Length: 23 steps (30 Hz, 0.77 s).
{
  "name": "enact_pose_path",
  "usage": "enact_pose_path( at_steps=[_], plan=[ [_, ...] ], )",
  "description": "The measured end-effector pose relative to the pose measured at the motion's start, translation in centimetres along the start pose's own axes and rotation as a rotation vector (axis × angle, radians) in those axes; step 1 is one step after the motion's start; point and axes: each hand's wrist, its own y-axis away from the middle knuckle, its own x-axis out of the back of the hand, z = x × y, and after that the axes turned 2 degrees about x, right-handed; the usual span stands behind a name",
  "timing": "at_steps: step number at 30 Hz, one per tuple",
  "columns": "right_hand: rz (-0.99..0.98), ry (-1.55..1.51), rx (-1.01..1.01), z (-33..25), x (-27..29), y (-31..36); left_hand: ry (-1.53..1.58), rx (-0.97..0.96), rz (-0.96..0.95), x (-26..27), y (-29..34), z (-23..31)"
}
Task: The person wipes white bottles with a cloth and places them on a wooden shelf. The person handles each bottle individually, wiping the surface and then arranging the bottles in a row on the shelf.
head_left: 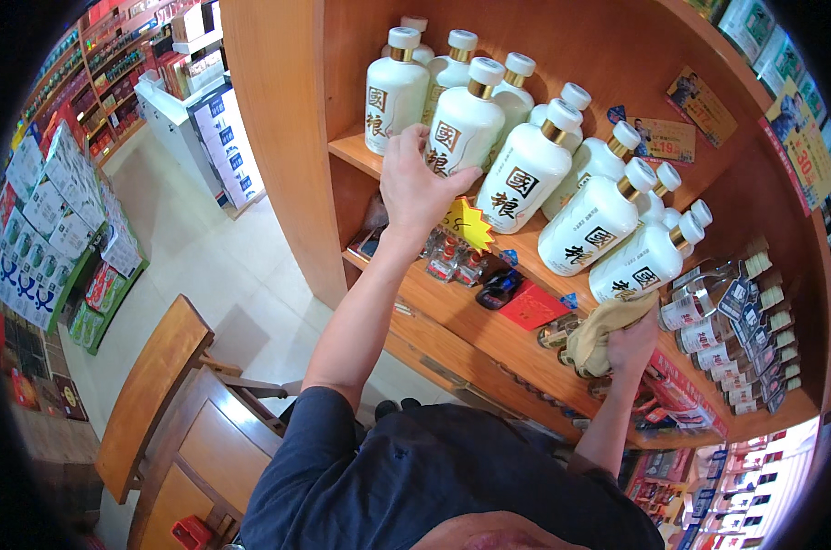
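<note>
My left hand [422,181] is closed around the lower part of a white bottle [475,117] with a white cap and gold neck band, its thumb and fingers on either side. This bottle stands in the front row on a wooden shelf [353,151], among several matching ones. Bunched in my right hand [632,345] is a tan cloth [599,332], held at the shelf's front edge just below the rightmost front white bottle [640,261]. A yellow star-shaped price tag [470,225] hangs below my left hand.
Clear glass bottles [704,316] line the shelf's right end. The lower shelf holds a red envelope [533,305], a dark computer mouse [500,288] and small bottles. A wooden chair [154,394] stands behind at left, near stacked boxes [53,220] and a white counter [172,110].
</note>
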Motion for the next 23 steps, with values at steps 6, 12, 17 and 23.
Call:
enact_pose_path(
  at_steps=[6,12,17,23],
  plan=[
    [-0.025,-0.065,0.0,-0.5,-0.2,-0.2,0.325,0.017,0.275,1.0,-1.4,-3.6],
    [-0.033,-0.01,-0.003,0.1,-0.4,-0.4,-0.026,-0.154,0.197,0.8,-4.4,-7.8],
    [-0.054,0.004,-0.069,-0.5,-0.1,-0.2,-0.015,-0.156,0.226,0.8,-4.5,-8.0],
    [-0.075,0.045,-0.1,-1.4,-0.1,-0.3,0.087,-0.089,0.137,1.1,-4.7,-8.5]
  ],
)
